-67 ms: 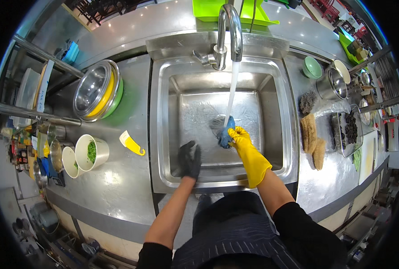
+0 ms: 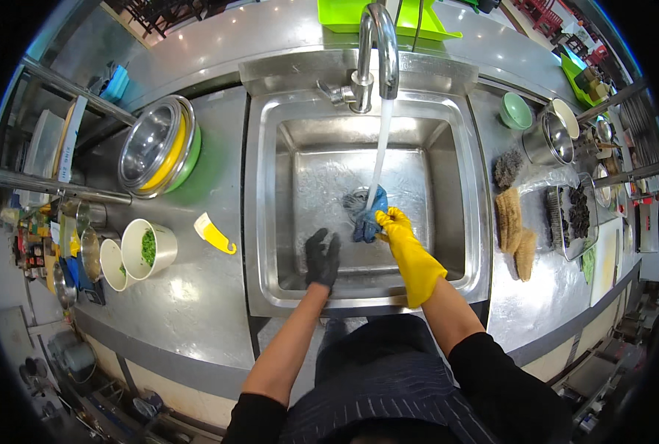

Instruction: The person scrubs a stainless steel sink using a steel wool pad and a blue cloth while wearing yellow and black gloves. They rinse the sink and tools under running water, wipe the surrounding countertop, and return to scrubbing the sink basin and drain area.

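My right hand (image 2: 397, 231), in a long yellow rubber glove, pinches a wet, crumpled blue cloth (image 2: 371, 216) over the steel sink (image 2: 311, 166). Water from the curved faucet (image 2: 388, 52) runs straight down onto the cloth. To the left, my left hand (image 2: 321, 259) wears a black glove and hovers over the sink's near left part. It holds nothing and its fingers are apart.
Left of the sink lie a yellow-and-white scraper (image 2: 214, 233), nested bowls (image 2: 155, 144) and white tubs (image 2: 152, 248) with chopped greens. On the right are a steel wool pad (image 2: 507, 169), loofah pieces (image 2: 508, 218), a green bowl (image 2: 516, 111) and a clear tray (image 2: 583, 240) of dark food.
My left hand has shifted slightly and its fingers have spread more. The cloth has moved a little lower and left under the stream, still in my right hand.
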Motion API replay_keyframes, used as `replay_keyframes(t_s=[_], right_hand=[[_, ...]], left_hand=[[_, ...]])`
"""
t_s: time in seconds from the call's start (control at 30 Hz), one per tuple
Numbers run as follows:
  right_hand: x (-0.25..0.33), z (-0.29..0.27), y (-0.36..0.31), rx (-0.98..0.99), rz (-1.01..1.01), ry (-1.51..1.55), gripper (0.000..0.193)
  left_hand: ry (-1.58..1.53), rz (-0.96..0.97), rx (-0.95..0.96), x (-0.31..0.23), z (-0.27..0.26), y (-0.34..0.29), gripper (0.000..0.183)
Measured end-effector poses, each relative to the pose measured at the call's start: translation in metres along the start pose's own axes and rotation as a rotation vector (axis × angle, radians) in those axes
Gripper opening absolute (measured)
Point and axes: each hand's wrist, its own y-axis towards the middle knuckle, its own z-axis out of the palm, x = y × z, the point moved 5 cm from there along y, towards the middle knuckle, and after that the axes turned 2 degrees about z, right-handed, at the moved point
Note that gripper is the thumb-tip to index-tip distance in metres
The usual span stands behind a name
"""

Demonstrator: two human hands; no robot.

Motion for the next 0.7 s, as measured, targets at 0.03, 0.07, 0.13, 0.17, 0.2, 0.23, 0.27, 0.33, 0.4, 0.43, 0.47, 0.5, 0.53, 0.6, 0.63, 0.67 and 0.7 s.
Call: replay_keyframes(t_s=[0.03, 0.07, 0.13, 0.17, 0.2, 0.23, 0.27, 0.33, 0.4, 0.43, 0.47, 0.5, 0.53, 0.6, 0.63, 0.67, 0.7], right_hand=[[-0.010, -0.017, 0.015, -0.039, -0.082, -0.075, 0.018], [-0.011, -0.019, 0.016, -0.019, -0.099, -0.079, 0.017], [-0.005, -0.014, 0.004, 0.026, -0.125, -0.091, 0.016], [0.009, -0.001, -0.021, 0.116, 0.081, 0.071, 0.022], [0.030, 0.007, -0.042, 0.185, 0.069, 0.125, 0.025], [0.051, 0.018, -0.060, 0.269, 0.050, 0.184, 0.028], [0.061, 0.014, -0.065, 0.312, 0.025, 0.249, 0.032], [0.067, -0.004, -0.057, 0.338, -0.338, -0.033, 0.040], [0.081, -0.005, -0.073, 0.273, -0.776, -0.377, 0.040], [0.077, -0.004, -0.078, 0.316, -0.767, -0.423, 0.036], [0.082, 0.008, -0.095, 0.300, -0.789, -0.438, 0.034], [0.088, 0.018, -0.109, 0.269, -0.814, -0.462, 0.032], [0.089, 0.027, -0.117, 0.241, -0.839, -0.487, 0.031], [0.082, 0.029, -0.109, 0.127, -0.813, -0.438, 0.031], [0.082, 0.029, -0.103, 0.110, -0.820, -0.407, 0.032], [0.080, 0.032, -0.100, 0.099, -0.827, -0.373, 0.033], [0.073, 0.035, -0.095, 0.024, -0.837, -0.396, 0.035]], left_hand=[[-0.196, -0.342, 0.097, -0.009, 0.032, -0.004, 0.062], [-0.382, -0.686, 0.175, -0.025, 0.055, -0.008, 0.069], [-0.637, -1.036, 0.198, -0.035, 0.086, -0.011, 0.083], [-0.670, -1.162, 0.094, -0.048, 0.084, -0.009, 0.070], [-0.899, -1.070, 0.123, -0.029, 0.096, 0.002, 0.064], [-1.122, -0.946, 0.143, 0.005, 0.104, 0.018, 0.059], [-1.331, -0.830, 0.202, -0.009, 0.113, 0.031, 0.054], [-1.005, -0.468, 0.232, -0.028, 0.120, 0.046, 0.040], [-1.243, -0.537, 0.204, -0.053, 0.115, 0.045, 0.030], [-1.268, -0.508, 0.298, -0.036, 0.124, 0.054, 0.028], [-1.283, -0.575, 0.227, -0.016, 0.120, 0.058, 0.029], [-1.306, -0.644, 0.171, -0.007, 0.121, 0.060, 0.030], [-1.279, -0.683, 0.143, 0.002, 0.121, 0.058, 0.033], [-1.170, -0.743, 0.139, -0.009, 0.119, 0.049, 0.041], [-1.091, -0.759, 0.151, -0.021, 0.115, 0.042, 0.046], [-1.011, -0.771, 0.156, -0.036, 0.106, 0.036, 0.051], [-0.782, -0.758, 0.105, -0.051, 0.092, 0.034, 0.054]])
